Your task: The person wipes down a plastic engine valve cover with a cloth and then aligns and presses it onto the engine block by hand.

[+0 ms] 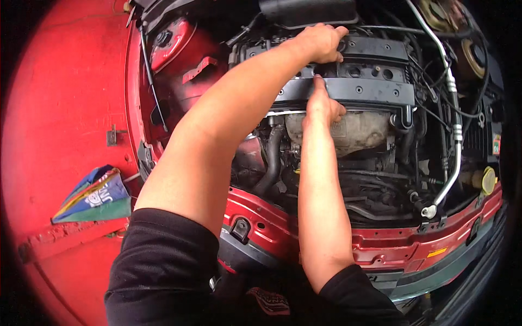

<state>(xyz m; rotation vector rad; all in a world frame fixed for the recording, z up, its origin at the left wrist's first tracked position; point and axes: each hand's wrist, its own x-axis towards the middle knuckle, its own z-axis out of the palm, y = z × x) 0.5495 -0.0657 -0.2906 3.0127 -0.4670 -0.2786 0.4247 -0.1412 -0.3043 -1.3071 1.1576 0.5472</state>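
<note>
A dark grey valve cover lies across the top of the engine, with two long raised ridges and a channel of round holes between them. Over its far ridge my left hand is closed, thumb toward the channel and a finger toward the back edge. My right hand grips the near ridge, one finger reaching into the channel and the thumb at the front side. The other fingers of both hands are partly hidden. Below the cover sits a stained metal heat shield.
A silver pipe runs down the right side of the engine bay. Black hoses and a yellow cap lie around the engine. The red front panel crosses below my forearms. A colourful cloth is at the left.
</note>
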